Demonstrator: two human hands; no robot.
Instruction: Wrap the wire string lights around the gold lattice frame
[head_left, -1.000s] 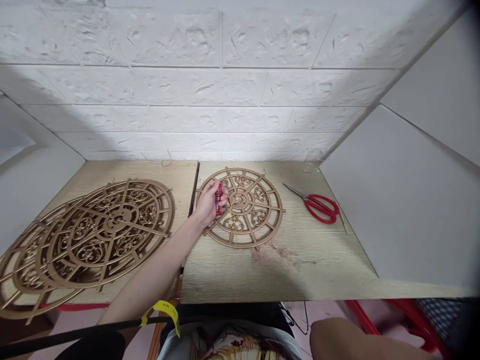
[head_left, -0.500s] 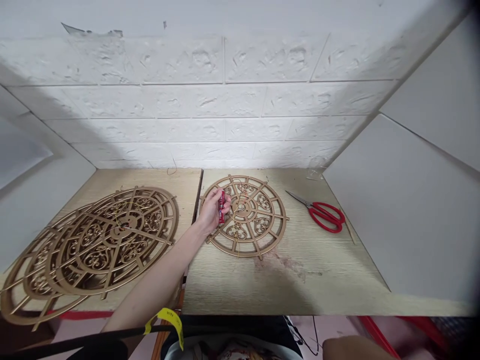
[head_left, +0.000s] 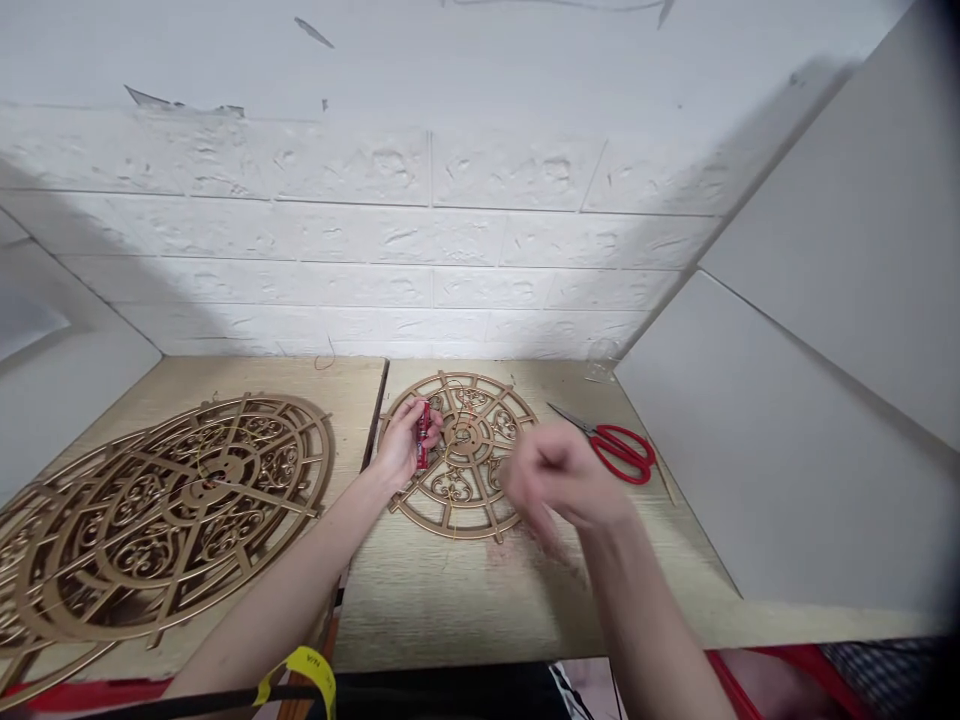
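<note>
My left hand (head_left: 403, 440) is closed around a small red cylinder (head_left: 424, 436) with printing on it, held upright over the left side of a round gold openwork disc (head_left: 463, 528). Thin wire or thread runs across the disc, which lies flat on the table. My right hand (head_left: 562, 475) hovers in front of the disc's right side. Its fingers look curled but are smeared by motion, so whether they hold anything is unclear. Just beyond it lie scissors with red handles (head_left: 628, 462), blades pointing left, partly behind my hand.
A pile of similar gold discs (head_left: 180, 510) overlaps at the left of the table (head_left: 435, 610). A clear plastic piece (head_left: 601, 360) sits at the back right, and a thin stick (head_left: 666, 478) lies by the scissors. White brick-patterned wall (head_left: 375, 240) and side panels (head_left: 697, 430) enclose the table.
My right hand has come up from the lower right edge to the disc's right side. My left hand keeps hold of the red cylinder, and the view has shifted slightly.
</note>
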